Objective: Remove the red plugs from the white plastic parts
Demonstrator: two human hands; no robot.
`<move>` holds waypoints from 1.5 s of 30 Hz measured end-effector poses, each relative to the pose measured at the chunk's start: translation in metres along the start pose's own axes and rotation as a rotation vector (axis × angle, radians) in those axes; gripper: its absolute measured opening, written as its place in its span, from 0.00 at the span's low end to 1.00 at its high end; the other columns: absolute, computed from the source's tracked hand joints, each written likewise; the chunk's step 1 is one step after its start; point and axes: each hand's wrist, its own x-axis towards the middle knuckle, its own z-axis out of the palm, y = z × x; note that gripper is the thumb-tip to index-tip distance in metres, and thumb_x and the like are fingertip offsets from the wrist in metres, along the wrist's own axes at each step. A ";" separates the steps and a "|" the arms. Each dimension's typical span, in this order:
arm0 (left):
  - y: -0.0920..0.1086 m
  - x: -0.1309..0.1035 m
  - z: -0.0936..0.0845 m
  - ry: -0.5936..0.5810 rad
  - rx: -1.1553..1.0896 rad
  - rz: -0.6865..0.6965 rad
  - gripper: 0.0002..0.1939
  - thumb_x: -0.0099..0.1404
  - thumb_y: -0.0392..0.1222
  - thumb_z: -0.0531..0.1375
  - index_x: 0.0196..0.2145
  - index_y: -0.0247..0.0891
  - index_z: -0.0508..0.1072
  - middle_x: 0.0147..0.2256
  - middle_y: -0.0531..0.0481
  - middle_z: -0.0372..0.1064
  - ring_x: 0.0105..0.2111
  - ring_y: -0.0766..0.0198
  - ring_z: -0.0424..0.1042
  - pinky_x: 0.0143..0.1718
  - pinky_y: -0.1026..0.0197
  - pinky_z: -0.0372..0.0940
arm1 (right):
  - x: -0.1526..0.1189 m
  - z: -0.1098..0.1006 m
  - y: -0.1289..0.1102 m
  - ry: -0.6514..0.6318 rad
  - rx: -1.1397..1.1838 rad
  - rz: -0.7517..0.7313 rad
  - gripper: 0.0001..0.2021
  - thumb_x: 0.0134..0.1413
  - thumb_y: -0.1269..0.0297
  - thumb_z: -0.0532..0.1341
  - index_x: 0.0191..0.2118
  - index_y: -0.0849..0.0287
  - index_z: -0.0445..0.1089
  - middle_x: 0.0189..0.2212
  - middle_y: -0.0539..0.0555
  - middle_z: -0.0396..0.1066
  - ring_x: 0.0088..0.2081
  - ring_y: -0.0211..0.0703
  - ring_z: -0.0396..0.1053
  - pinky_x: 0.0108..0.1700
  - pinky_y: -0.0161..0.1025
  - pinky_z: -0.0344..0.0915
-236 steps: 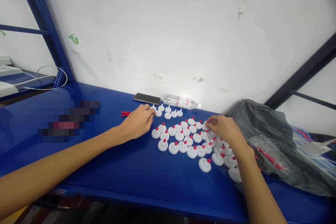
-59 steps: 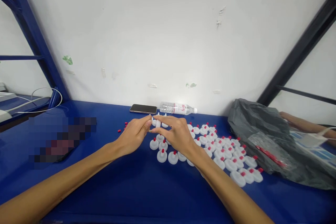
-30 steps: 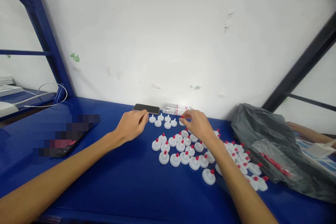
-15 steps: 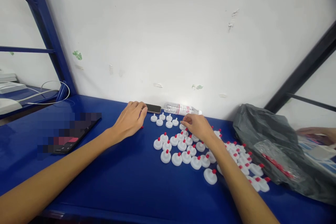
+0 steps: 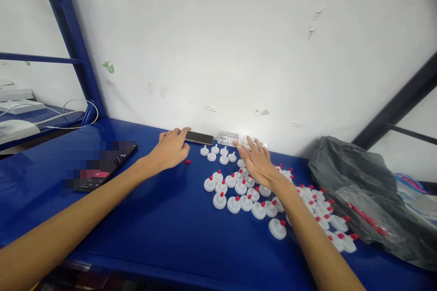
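Observation:
My left hand point(image 5: 170, 149) has its fingers apart and holds nothing, beside a dark phone point(image 5: 200, 138) and just above a small red piece point(image 5: 188, 162) on the blue table point(image 5: 164, 218). Fingers spread, my right hand point(image 5: 256, 161) is over the near side of a clear bottle point(image 5: 227, 138) lying against the wall. Several white nozzled pieces without red tips point(image 5: 211, 157) stand between my hands. Many white discs with red tips point(image 5: 234, 204) spread below and right of my right hand; its forearm hides some of them.
A dark tablet-like device point(image 5: 105, 168), partly pixelated, lies at the left. On the right is a dark plastic bag point(image 5: 351, 173) with a clear bag of red pieces point(image 5: 368, 220) on it. Blue frame posts point(image 5: 73, 32) and a white wall point(image 5: 205, 45) stand behind.
My right hand has opened and lifted off a white piece towards the bottle. The red piece by my left hand shows more fully. A person's hand at the right edge is gone, and the view has shifted slightly.

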 end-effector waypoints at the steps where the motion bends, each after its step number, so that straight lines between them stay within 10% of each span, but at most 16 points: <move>1: 0.002 0.000 -0.002 -0.014 0.006 0.046 0.29 0.69 0.41 0.48 0.66 0.34 0.64 0.55 0.34 0.72 0.56 0.41 0.70 0.58 0.40 0.60 | 0.000 0.000 -0.001 -0.018 0.000 -0.020 0.37 0.69 0.36 0.31 0.73 0.42 0.53 0.77 0.56 0.35 0.76 0.62 0.26 0.72 0.68 0.30; 7: 0.004 -0.002 -0.004 -0.153 0.034 0.112 0.13 0.65 0.45 0.55 0.35 0.41 0.79 0.38 0.44 0.79 0.40 0.46 0.76 0.43 0.48 0.65 | 0.001 0.004 -0.005 -0.091 -0.017 -0.115 0.39 0.69 0.36 0.30 0.71 0.46 0.60 0.72 0.53 0.54 0.75 0.61 0.37 0.72 0.70 0.28; 20: 0.000 -0.002 0.014 -0.233 -0.046 0.120 0.06 0.64 0.41 0.59 0.31 0.41 0.77 0.34 0.48 0.79 0.35 0.52 0.77 0.34 0.56 0.62 | 0.006 0.015 0.002 -0.042 -0.038 -0.193 0.34 0.73 0.41 0.37 0.63 0.55 0.69 0.65 0.57 0.67 0.72 0.62 0.49 0.70 0.73 0.34; 28: -0.001 -0.001 0.015 -0.124 -0.181 0.176 0.09 0.71 0.44 0.56 0.36 0.41 0.75 0.36 0.50 0.79 0.34 0.58 0.76 0.34 0.59 0.63 | 0.005 0.002 -0.006 0.396 -0.025 -0.365 0.09 0.68 0.57 0.60 0.48 0.54 0.73 0.46 0.56 0.78 0.49 0.53 0.75 0.58 0.53 0.64; 36: 0.020 -0.006 0.009 0.081 -0.465 0.222 0.11 0.70 0.44 0.60 0.41 0.39 0.81 0.37 0.48 0.79 0.36 0.59 0.76 0.39 0.58 0.67 | -0.005 -0.002 -0.023 0.229 0.017 -0.438 0.08 0.66 0.69 0.60 0.47 0.52 0.65 0.44 0.54 0.73 0.43 0.50 0.73 0.42 0.44 0.68; 45: 0.043 -0.021 0.006 0.010 -0.721 0.308 0.09 0.69 0.43 0.63 0.42 0.41 0.83 0.41 0.51 0.83 0.41 0.59 0.80 0.44 0.61 0.71 | -0.011 0.000 -0.038 0.198 0.059 -0.519 0.18 0.59 0.72 0.67 0.49 0.51 0.61 0.45 0.54 0.72 0.45 0.49 0.72 0.43 0.44 0.68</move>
